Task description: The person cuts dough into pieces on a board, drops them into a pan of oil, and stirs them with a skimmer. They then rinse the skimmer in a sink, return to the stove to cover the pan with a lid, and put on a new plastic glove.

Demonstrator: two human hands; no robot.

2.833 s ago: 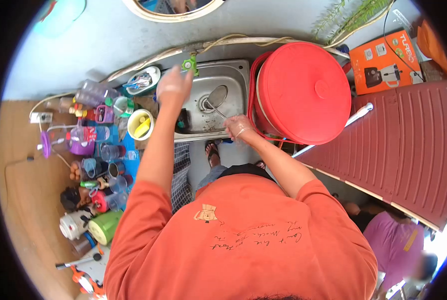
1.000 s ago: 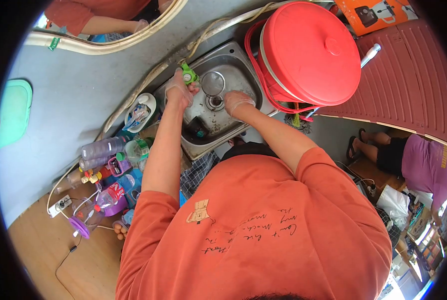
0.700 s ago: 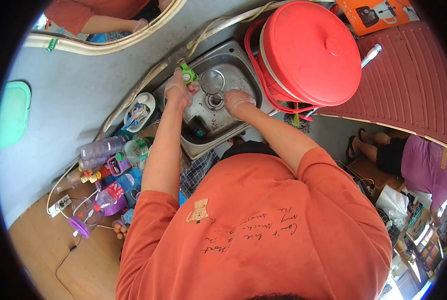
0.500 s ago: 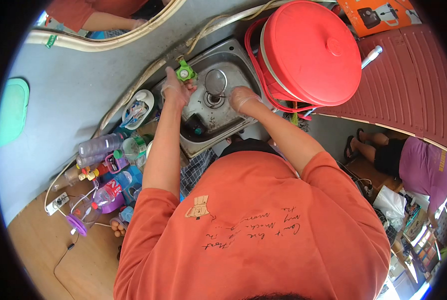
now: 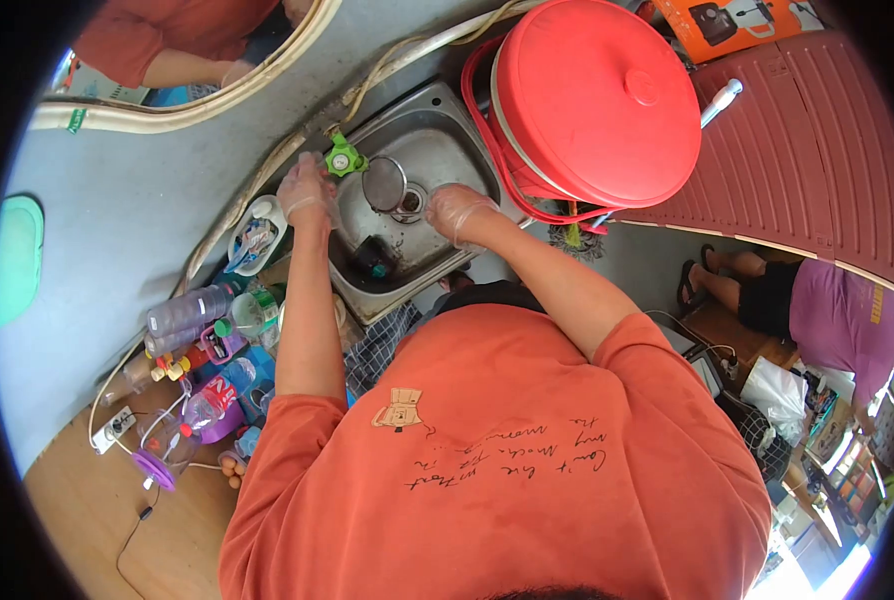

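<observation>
My right hand [image 5: 457,213], in a thin clear plastic glove, is closed over the sink, apparently on the handle of a small round mesh strainer [image 5: 384,184]. The strainer's disc is tilted above the sink basin [image 5: 437,160], beside the drain [image 5: 409,203]. To the left, my gloved left hand [image 5: 310,190] is beside the green tap handle [image 5: 345,158], a little apart from it. Its fingers look extended, with nothing visible in them. A black cup [image 5: 372,257] lies in the near left corner of the basin.
A large red lidded bucket [image 5: 597,100] stands right of the sink. Bottles [image 5: 192,310] and a white container [image 5: 257,235] crowd the left side. A power strip [image 5: 115,428] with cords lies lower left. Another person [image 5: 837,320] is at far right.
The camera view has shifted. My left hand has moved left, away from the tap handle. The strainer has shifted left in my right hand and its disc is turned differently.
</observation>
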